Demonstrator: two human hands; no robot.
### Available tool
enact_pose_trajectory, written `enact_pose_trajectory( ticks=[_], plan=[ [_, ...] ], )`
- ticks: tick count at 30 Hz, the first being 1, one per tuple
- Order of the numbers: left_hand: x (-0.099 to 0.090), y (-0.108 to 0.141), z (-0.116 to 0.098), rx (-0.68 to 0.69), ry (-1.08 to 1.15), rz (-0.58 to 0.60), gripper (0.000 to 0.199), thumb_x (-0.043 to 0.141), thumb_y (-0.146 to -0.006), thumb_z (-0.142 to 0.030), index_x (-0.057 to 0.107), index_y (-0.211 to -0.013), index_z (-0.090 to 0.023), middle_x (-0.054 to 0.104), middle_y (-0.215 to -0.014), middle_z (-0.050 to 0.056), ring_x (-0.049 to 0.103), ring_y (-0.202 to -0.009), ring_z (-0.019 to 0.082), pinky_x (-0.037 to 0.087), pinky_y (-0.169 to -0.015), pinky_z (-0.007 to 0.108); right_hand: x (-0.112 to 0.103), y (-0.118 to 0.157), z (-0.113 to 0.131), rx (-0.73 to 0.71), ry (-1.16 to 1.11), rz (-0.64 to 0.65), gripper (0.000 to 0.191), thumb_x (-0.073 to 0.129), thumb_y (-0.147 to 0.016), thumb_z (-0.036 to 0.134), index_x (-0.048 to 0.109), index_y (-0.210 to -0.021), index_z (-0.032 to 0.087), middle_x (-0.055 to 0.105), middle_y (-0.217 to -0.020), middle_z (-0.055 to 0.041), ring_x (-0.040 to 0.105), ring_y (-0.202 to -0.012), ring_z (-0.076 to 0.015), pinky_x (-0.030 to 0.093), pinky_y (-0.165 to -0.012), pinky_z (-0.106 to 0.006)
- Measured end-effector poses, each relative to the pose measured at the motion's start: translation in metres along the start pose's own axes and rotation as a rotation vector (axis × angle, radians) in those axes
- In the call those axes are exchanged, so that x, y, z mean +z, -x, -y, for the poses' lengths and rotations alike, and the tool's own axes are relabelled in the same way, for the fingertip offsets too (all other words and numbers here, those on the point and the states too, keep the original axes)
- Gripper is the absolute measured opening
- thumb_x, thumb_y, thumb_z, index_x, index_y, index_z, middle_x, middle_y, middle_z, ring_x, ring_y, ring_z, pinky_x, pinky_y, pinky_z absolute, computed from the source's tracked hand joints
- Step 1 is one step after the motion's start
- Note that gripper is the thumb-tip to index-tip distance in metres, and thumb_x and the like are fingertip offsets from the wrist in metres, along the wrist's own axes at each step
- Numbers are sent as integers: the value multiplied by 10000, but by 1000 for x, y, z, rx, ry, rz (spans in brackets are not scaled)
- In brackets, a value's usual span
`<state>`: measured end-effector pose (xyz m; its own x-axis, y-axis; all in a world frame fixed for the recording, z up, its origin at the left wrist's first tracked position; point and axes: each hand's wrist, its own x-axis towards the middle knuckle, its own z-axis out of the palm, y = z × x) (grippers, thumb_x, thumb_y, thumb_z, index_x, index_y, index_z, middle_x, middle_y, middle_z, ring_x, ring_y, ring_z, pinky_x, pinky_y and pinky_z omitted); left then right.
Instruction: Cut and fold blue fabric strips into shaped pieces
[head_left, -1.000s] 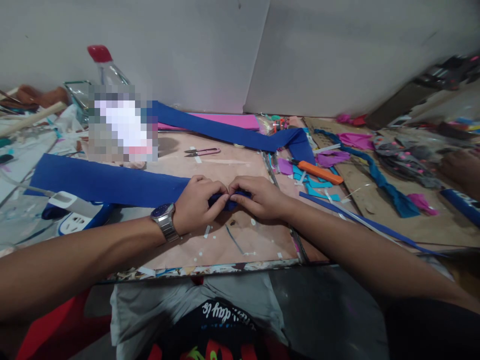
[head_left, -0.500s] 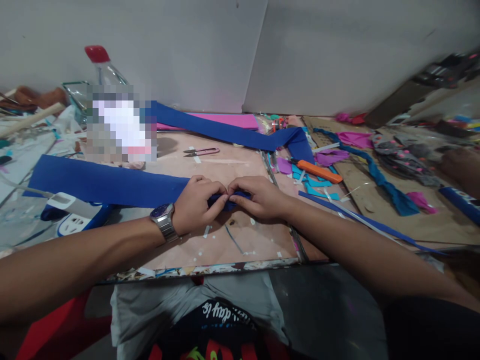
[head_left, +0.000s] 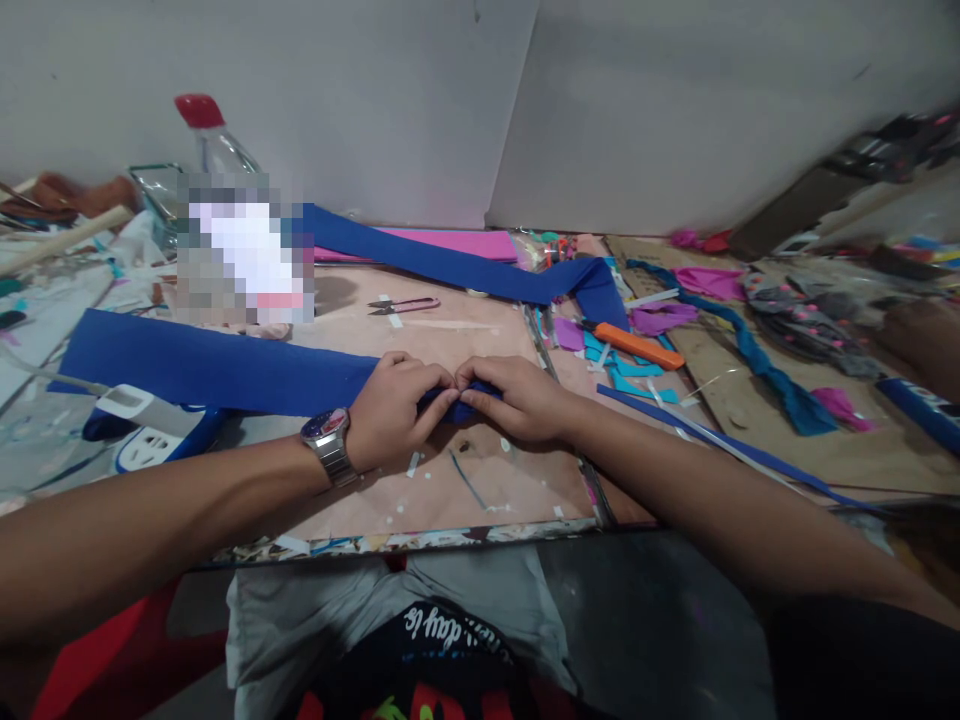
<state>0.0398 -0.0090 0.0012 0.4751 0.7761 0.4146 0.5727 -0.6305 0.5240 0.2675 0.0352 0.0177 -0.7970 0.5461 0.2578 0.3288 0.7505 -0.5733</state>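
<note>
A wide blue fabric strip (head_left: pixel 217 362) lies across the left of the table and runs in under my hands. My left hand (head_left: pixel 401 410), with a metal watch (head_left: pixel 328 440) on its wrist, pinches the bunched end of this strip between thumb and fingers. My right hand (head_left: pixel 517 398) grips the same bunched part, thumb tip close against the left thumb. Much of the gathered fabric is hidden by the fingers. Behind the hands lies a pair of thread snips (head_left: pixel 403 306). A second length of blue fabric (head_left: pixel 450 266) stretches along the back.
An orange cutter knife (head_left: pixel 637 345) rests on scraps to the right. A white and blue power strip (head_left: pixel 161 435) with a plug lies at left. A clear bottle with a red cap (head_left: pixel 201 110) stands at the back. A twisted teal strip (head_left: pixel 750 345) lies on cardboard (head_left: pixel 675 420).
Both hands keep their pinch on the blue fabric at the same place. The left wrist has turned slightly, and the view has shifted a little.
</note>
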Motion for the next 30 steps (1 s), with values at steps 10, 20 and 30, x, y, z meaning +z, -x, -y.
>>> enact_pose_trajectory(
  ticks=[10, 20, 30],
  plan=[
    [1, 0, 1, -31, -2, 14, 201, 503, -1060, -316, 669, -1003, -219, 778, -952, 17, 664, -852, 205, 409, -949, 439, 0, -2, 2, 44, -44, -52, 115, 606, -966, 294, 662, -960, 193, 732, -894, -31, 642, -775, -171, 449, -749, -281],
    [1, 0, 0, -24, -9, -1, 206, 512, -1057, -329, 671, -983, -220, 780, -953, 21, 665, -842, 205, 416, -939, 435, 0, -2, 1, 54, -66, -29, 143, 574, -992, 311, 653, -991, 191, 728, -933, -43, 645, -820, -183, 449, -783, -293],
    [3, 0, -1, -31, -56, 16, 219, 493, -1056, -326, 670, -1011, -205, 774, -976, 42, 665, -887, 219, 411, -961, 436, 1, -3, -2, 25, -35, -54, 109, 600, -958, 271, 670, -958, 187, 730, -885, -33, 634, -780, -173, 437, -758, -275]
  ],
)
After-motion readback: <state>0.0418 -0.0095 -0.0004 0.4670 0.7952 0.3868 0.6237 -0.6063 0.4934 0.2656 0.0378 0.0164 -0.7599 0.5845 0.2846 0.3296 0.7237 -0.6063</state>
